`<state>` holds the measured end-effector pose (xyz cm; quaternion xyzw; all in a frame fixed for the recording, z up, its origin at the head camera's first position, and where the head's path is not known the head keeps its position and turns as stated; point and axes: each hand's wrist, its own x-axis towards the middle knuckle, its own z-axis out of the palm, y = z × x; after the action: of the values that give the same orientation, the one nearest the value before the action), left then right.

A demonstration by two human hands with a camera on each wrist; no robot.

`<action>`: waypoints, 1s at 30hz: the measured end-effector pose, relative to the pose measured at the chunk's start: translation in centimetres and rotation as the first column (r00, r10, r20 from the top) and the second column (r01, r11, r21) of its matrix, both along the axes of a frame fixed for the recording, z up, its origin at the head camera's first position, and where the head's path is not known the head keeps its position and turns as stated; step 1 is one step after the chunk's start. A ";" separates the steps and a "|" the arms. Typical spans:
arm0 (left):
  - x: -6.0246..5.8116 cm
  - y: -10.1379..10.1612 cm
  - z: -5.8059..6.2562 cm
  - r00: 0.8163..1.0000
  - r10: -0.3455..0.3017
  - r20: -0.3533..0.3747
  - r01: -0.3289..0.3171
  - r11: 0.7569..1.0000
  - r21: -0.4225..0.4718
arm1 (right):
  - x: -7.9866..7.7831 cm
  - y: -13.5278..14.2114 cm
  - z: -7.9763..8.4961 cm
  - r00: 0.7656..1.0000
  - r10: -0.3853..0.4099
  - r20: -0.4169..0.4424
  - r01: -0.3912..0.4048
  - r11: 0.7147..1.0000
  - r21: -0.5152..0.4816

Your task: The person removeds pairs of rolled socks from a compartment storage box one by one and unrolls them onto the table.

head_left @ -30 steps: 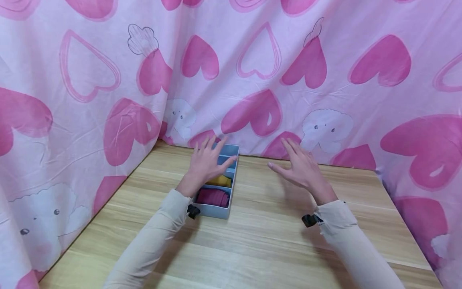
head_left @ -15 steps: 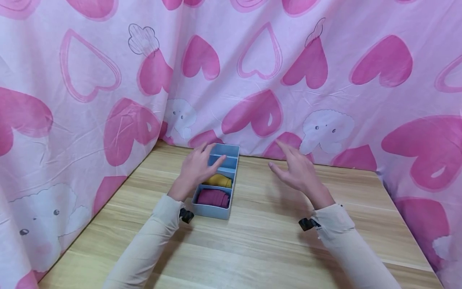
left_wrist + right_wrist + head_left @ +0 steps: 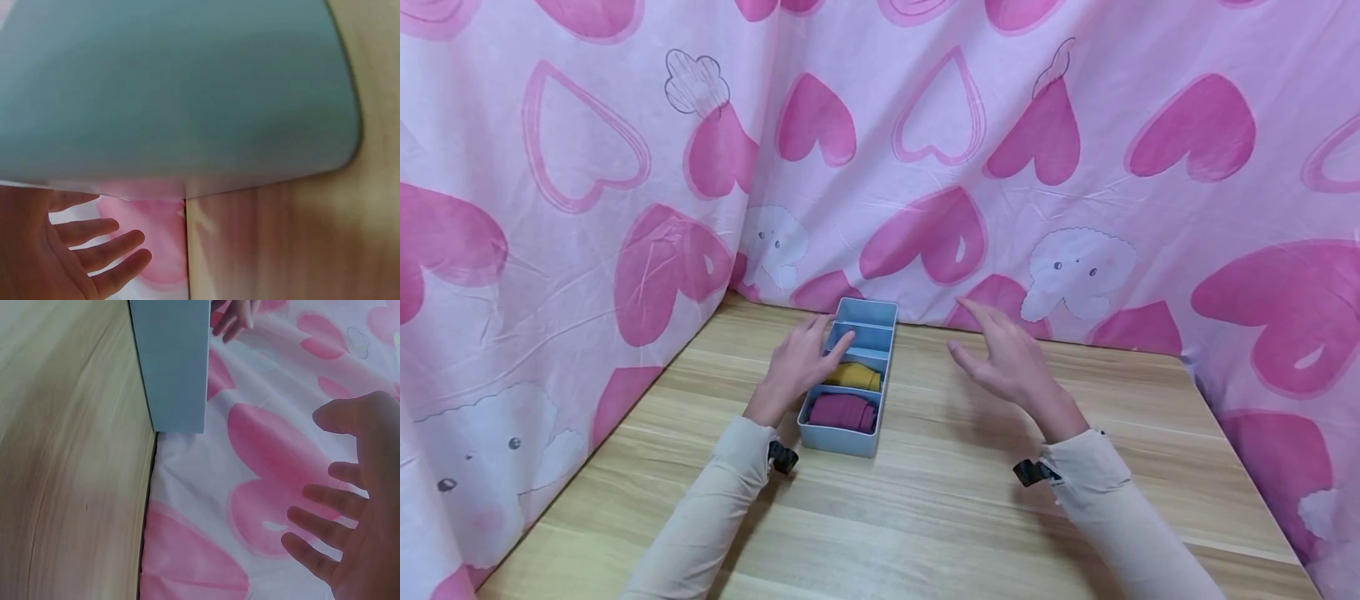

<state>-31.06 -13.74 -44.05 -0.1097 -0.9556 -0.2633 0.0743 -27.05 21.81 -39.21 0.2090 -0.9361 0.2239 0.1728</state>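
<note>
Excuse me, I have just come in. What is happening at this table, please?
A person's left hand hovers above the left side of a grey-blue four-compartment box; the right hand hangs in the air to its right. Neither hand holds anything. The box stands on a wooden table, with a folded maroon cloth in its nearest compartment and a mustard-yellow cloth in the next.

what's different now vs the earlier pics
The left hand has drawn back toward the person and to the left, uncovering more of the box. The right hand has shifted slightly left and back. Nothing was taken hold of or let go. The box, the yellow cloth and the maroon cloth stayed in place.
</note>
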 end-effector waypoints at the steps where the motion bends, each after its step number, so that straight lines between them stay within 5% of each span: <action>1: 0.0 -0.1 -0.2 1.000 0.001 -0.004 -0.001 1.000 0.006 | 0.1 -0.1 0.0 1.000 0.005 0.001 -0.005 1.000 -0.006; 10: -0.1 -0.9 -2.3 0.999 -0.020 -0.050 0.027 0.990 0.142 | 0.7 -1.2 -0.2 0.995 0.063 -0.080 -0.067 0.997 -0.046; 18: -0.3 -1.2 -3.2 0.998 -0.064 -0.006 0.062 0.942 0.331 | 0.9 -2.1 -0.5 0.986 0.102 -0.128 -0.112 0.991 -0.076; 30: -0.1 -1.2 -3.4 0.995 -0.061 0.079 0.027 0.925 0.379 | 1.7 -4.3 -0.9 0.978 0.169 -0.125 -0.182 0.978 -0.101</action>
<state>-31.15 -14.91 -47.43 -0.1028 -0.8866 -0.4486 0.0454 -25.31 17.46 -40.09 0.2937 -0.8883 0.2781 0.2176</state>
